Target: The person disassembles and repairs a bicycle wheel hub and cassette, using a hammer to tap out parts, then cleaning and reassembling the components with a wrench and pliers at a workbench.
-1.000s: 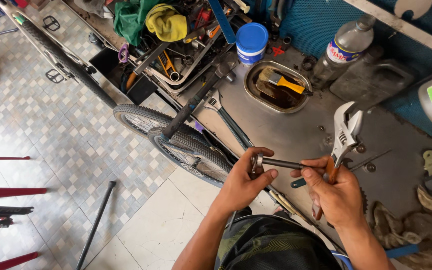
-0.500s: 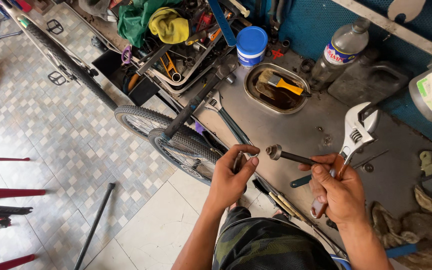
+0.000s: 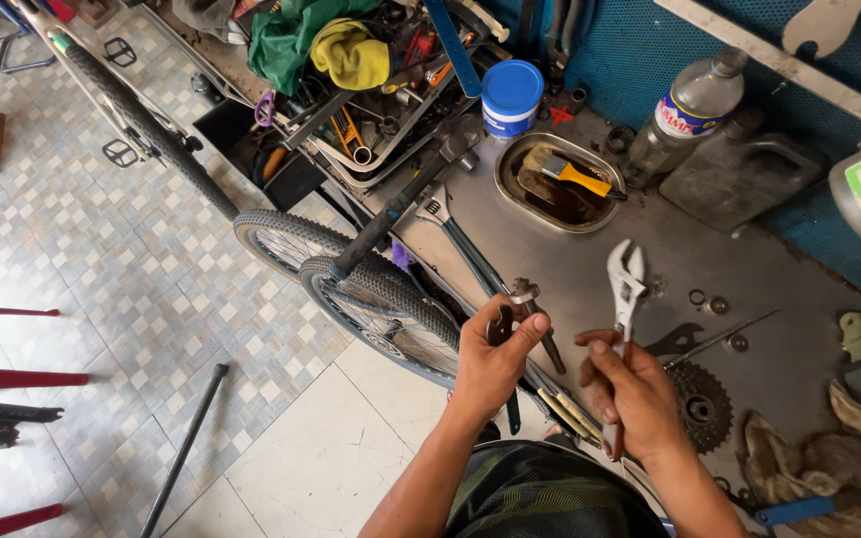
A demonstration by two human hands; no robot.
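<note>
Steel-grey tabletop lies under both hands: the left hand closes around a dark axle, the right hand at its 3 o'clock grips an adjustable wrench, seemingly mid-fitting, so next its mouth needs aligning with the axle nut.

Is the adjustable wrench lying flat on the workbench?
No, the right hand holds the adjustable wrench upright above the workbench.

Checkered tile floor spreads left of the hands; red chair legs far left; blue pegboard wall beyond the grey counter.
</note>
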